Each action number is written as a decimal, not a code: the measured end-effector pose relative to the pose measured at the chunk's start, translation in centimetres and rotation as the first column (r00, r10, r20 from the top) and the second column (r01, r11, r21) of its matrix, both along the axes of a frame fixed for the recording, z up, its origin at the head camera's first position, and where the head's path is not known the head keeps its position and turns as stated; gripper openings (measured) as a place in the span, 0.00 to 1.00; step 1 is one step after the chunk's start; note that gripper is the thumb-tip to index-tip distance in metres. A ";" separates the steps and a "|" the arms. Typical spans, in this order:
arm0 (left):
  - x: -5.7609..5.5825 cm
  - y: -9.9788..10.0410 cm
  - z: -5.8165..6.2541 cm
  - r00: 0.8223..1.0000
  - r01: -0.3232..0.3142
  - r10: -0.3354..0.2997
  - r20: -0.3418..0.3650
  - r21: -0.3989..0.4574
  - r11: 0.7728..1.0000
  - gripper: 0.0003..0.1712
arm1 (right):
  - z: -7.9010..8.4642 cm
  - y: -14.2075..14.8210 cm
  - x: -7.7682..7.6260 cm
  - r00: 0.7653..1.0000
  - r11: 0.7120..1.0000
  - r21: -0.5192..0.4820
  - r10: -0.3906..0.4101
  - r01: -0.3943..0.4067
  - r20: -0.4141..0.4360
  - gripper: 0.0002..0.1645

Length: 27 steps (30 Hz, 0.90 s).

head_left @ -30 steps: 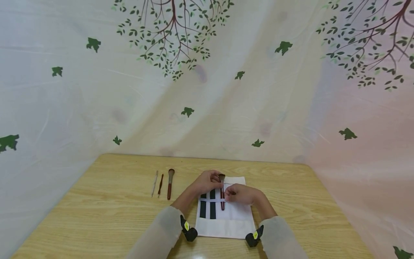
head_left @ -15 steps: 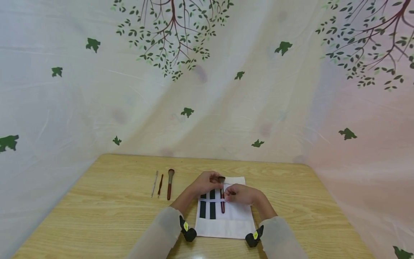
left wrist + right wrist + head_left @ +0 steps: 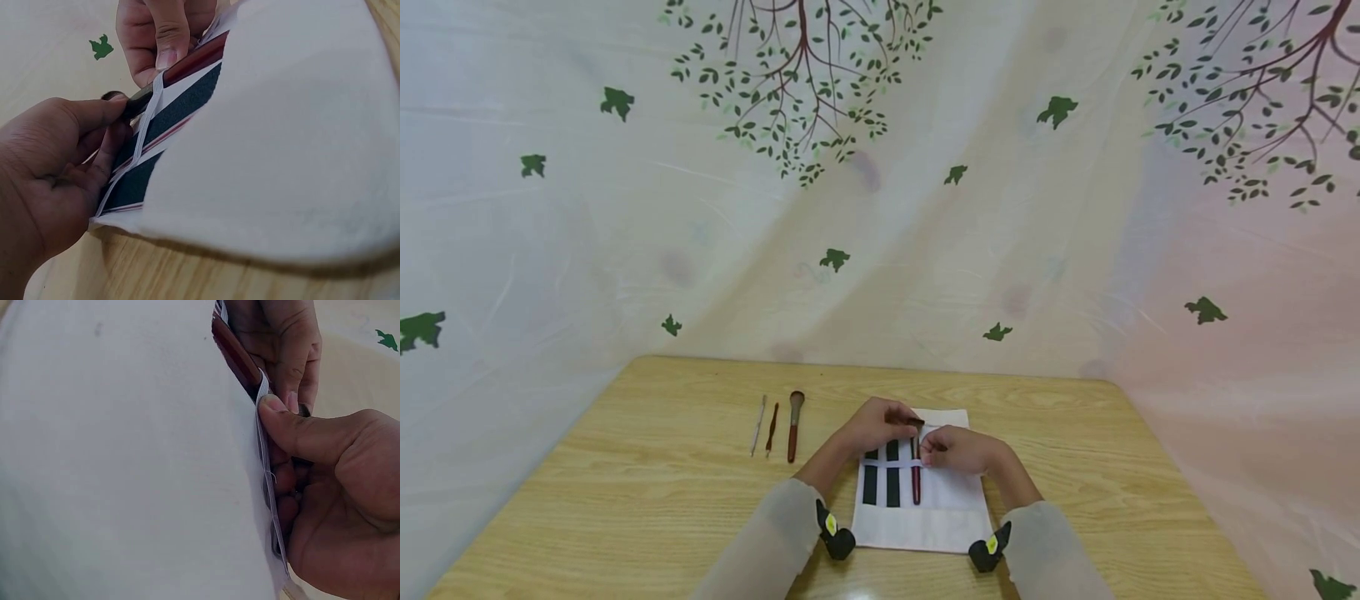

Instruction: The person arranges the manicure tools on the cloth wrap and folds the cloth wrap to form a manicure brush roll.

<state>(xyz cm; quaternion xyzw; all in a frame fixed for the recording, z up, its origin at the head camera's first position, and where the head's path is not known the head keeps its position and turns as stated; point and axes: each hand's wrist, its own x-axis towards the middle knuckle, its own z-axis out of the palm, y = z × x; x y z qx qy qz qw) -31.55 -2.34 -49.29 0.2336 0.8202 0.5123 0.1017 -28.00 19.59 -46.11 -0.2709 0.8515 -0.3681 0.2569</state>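
Observation:
A makeup brush with a dark red handle (image 3: 916, 486) lies lengthwise on a white cloth brush roll (image 3: 925, 530), passing under its white elastic band (image 3: 145, 122). Near the bristle end, my left hand (image 3: 877, 425) pinches the brush between thumb and fingers. My right hand (image 3: 964, 450) pinches the elastic band just right of the brush, thumb on top, as the right wrist view shows. Two dark strips (image 3: 892, 487) run under the band left of the brush. In the left wrist view, the lower red handle (image 3: 203, 56) disappears behind the roll's white fabric.
Left of the roll on the wooden table (image 3: 647, 500) lie a fluffy brush with a red handle (image 3: 793, 429), a thin dark red tool (image 3: 772, 431) and a slim pale tool (image 3: 758, 427). A leaf-printed curtain (image 3: 895, 317) hangs behind the table's far edge.
The brush has slid toward me under the band, its handle end now lower on the roll and its bristles closer to my left fingers. The right hand has stayed in place.

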 end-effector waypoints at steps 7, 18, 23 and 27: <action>0.3 -0.1 0.2 0.998 0.066 -0.066 -0.003 0.003 0.998 0.09 | 0.1 -0.1 0.3 1.000 1.000 0.000 -0.007 0.007 -0.007 0.09; 0.4 -0.2 0.0 0.997 0.079 -0.079 -0.021 0.013 0.997 0.09 | 0.1 -0.1 0.4 1.000 1.000 0.017 -0.008 0.008 -0.027 0.10; 0.3 -0.1 -0.1 0.998 0.053 -0.053 -0.034 0.019 0.998 0.09 | 0.0 -0.1 0.3 1.000 1.000 0.023 -0.008 0.009 -0.029 0.11; 0.4 0.0 -0.1 0.998 0.029 -0.029 -0.057 0.008 1.000 0.08 | 0.0 -0.1 0.2 0.999 1.000 0.021 0.007 -0.007 -0.034 0.11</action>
